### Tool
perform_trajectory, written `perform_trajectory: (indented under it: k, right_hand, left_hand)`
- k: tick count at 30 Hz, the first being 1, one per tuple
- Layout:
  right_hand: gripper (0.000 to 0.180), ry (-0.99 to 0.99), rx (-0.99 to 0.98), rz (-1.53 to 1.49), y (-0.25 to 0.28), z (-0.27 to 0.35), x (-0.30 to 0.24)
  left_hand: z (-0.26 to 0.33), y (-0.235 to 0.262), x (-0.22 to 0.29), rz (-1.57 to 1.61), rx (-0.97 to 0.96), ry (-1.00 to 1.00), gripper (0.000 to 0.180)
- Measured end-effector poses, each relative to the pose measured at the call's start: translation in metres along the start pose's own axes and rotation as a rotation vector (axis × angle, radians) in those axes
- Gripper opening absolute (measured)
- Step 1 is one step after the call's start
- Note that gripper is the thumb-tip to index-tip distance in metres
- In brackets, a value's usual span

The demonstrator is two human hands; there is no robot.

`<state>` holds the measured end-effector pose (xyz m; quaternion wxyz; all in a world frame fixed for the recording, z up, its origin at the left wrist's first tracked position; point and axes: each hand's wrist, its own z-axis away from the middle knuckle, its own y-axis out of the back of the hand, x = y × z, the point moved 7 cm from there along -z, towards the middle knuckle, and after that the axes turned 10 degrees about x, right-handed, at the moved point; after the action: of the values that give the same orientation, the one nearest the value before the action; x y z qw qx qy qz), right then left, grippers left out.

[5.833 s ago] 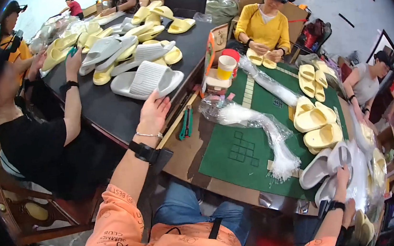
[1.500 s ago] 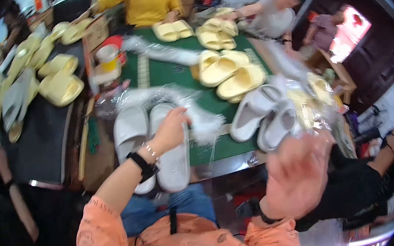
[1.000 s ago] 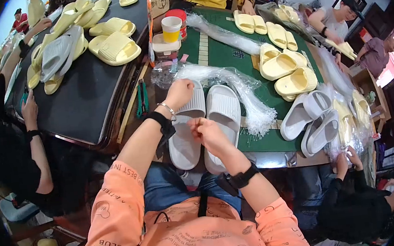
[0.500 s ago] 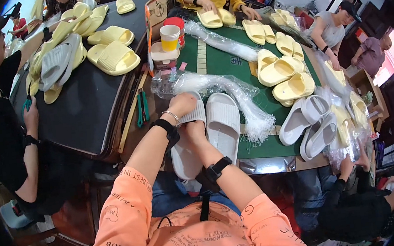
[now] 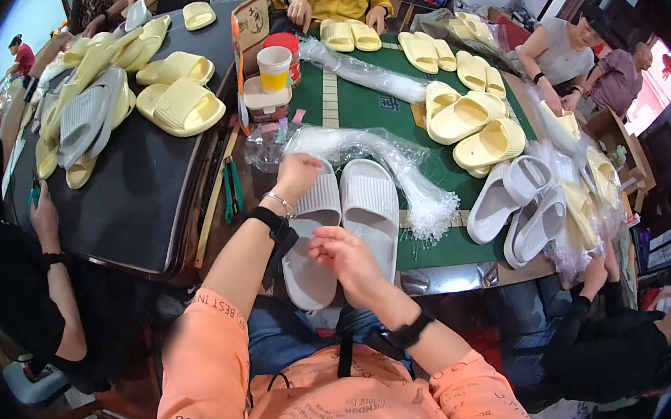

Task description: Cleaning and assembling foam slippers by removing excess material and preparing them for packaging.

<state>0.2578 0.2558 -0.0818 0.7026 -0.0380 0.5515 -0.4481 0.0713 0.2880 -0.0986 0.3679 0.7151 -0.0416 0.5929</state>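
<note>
Pale grey ridged foam slippers point(image 5: 345, 225) lie paired, soles up, at the near edge of the green mat point(image 5: 358, 109). Since a moment ago the left hand point(image 5: 297, 177) has moved to the left slipper's toe, fingers curled on it, while the right hand point(image 5: 346, 253), loosely pinched, has lifted off between their heels. A bundle of clear plastic ties point(image 5: 396, 162) lies just beside them, yellow slippers point(image 5: 474, 125) beyond.

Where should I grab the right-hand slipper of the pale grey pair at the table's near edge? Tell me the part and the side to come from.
Grip the pale grey slipper across its ribbed strap, coming from its right side. The strap arches above the flat sole, giving fingers a ridge to pinch. On its left lies the twin slipper under the left hand, and the right hand covers the heel.
</note>
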Motion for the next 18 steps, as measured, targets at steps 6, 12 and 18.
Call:
perform_trajectory:
  k: [6,12,18]
  right_hand:
    - [0.029,0.442,0.007,-0.014,0.012,0.076,-0.074]
    - [0.021,0.718,0.372,0.394,0.052,0.082,-0.091]
    - [0.027,0.226,0.301,-0.034,0.061,0.056,-0.044]
  left_hand:
    - [-0.005,0.020,0.028,0.046,0.219,-0.108,0.013]
    - [-0.006,0.006,0.052,0.305,0.117,-0.047,0.012]
    - [0.014,-0.032,0.082,0.076,-0.033,-0.448,0.016]
